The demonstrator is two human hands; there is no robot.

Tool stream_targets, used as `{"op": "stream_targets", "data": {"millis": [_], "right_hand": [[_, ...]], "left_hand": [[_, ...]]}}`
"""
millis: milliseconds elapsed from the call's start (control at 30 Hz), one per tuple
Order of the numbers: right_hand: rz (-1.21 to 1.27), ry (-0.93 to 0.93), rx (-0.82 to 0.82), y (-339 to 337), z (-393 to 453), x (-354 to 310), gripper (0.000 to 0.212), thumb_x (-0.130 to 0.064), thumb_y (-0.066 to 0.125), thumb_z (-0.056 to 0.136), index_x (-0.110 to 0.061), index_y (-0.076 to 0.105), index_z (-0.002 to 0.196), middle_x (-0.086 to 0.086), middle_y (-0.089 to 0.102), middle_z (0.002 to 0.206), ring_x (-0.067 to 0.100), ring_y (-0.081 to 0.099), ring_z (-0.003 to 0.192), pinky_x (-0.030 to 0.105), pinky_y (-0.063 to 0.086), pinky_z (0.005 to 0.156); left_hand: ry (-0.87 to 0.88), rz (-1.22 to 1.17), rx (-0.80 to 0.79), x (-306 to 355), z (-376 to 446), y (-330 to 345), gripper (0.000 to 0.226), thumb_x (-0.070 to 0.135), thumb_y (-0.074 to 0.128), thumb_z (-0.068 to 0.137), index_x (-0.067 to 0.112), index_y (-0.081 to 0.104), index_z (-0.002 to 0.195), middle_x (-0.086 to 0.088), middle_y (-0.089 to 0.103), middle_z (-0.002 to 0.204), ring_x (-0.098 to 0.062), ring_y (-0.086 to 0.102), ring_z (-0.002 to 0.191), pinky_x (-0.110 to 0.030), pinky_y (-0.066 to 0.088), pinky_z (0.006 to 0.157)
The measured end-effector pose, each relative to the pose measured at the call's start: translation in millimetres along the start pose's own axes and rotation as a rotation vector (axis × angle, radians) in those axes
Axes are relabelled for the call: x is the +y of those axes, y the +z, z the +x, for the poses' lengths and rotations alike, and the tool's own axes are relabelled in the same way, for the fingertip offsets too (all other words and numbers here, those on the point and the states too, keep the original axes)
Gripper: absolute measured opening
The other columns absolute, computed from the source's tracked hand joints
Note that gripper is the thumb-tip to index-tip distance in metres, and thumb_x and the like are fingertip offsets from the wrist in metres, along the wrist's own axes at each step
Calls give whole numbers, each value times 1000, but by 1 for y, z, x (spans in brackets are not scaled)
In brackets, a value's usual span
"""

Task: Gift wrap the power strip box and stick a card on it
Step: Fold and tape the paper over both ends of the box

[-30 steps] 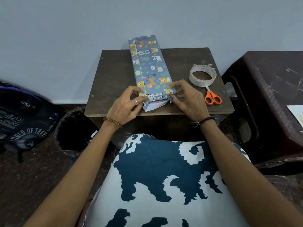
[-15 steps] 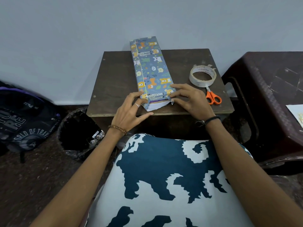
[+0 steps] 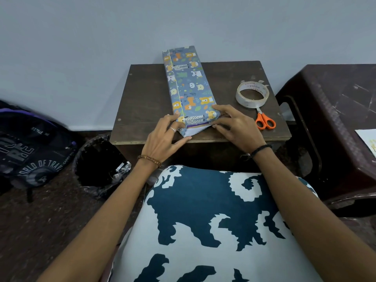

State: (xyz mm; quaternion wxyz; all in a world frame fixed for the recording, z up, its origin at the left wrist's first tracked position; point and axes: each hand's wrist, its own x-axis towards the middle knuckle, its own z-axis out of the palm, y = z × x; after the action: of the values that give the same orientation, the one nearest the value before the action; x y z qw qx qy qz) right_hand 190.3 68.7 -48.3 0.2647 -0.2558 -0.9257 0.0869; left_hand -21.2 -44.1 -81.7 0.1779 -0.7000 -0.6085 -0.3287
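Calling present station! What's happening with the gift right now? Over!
Left hand and right hand flat on the near end flaps, folding. Wrapped box on table, end not taped. Tape, scissors beside it. Nothing blocking.

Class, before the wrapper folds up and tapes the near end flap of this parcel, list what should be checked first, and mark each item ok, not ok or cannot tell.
1. Wrapped box lies flat on the small table: ok.
2. Left hand presses the left corner fold: ok.
3. Right hand holds the right side fold in: ok.
4. Near end flap closed: not ok, white underside still shows.
5. Tape roll and scissors lie beside the right hand: ok.
6. Far end sealed: cannot tell.
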Motion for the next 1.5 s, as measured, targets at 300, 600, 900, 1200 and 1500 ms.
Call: {"op": "stream_targets", "data": {"millis": [300, 600, 900, 1200, 1500], "right_hand": [[28, 56, 33, 3, 2, -4, 15, -18, 56, 91, -9, 67, 90, 1, 57, 128, 20, 61, 103, 39, 55, 66], [15, 0, 23, 1, 0, -2, 26, -23, 65, 85, -16, 59, 108, 2, 58, 127, 21, 60, 108, 36, 56, 64], [78, 138, 90, 4, 8, -7, 38, -16, 63, 86, -18, 42, 117, 4, 66, 112, 24, 66, 97, 40, 55, 68], [164, 202, 79, 1, 11, -8, 36, -11, 63, 86, -7, 46, 118, 2, 66, 116, 23, 64, 104, 37, 52, 75], [379, 329, 91, -6, 12, -4, 42, -3, 64, 80, -13, 42, 115, 1, 70, 106, 16, 66, 94, 35, 51, 83]], "left_hand": [[82, 208, 106, 5, 9, 7, 18, 22, 57, 89, 6, 62, 82, -12, 65, 93, -21, 59, 85, -25, 50, 76], [122, 251, 114, 8, 14, 7, 13, 14, 58, 88, 4, 62, 81, -12, 66, 89, -22, 60, 77, -25, 48, 69], [120, 306, 103, 10, 17, 2, 16, 17, 58, 89, 5, 62, 79, -10, 65, 84, -21, 56, 72, -27, 42, 73], [97, 295, -4, 15, 28, -9, 32, 36, 61, 83, 13, 50, 102, -10, 63, 106, -21, 48, 103, -41, 35, 101], [-13, 301, -537, 42, 87, 13, 62, 48, 37, 91, 15, 32, 144, -3, 31, 151, -18, 27, 141, -40, 14, 116]]}}
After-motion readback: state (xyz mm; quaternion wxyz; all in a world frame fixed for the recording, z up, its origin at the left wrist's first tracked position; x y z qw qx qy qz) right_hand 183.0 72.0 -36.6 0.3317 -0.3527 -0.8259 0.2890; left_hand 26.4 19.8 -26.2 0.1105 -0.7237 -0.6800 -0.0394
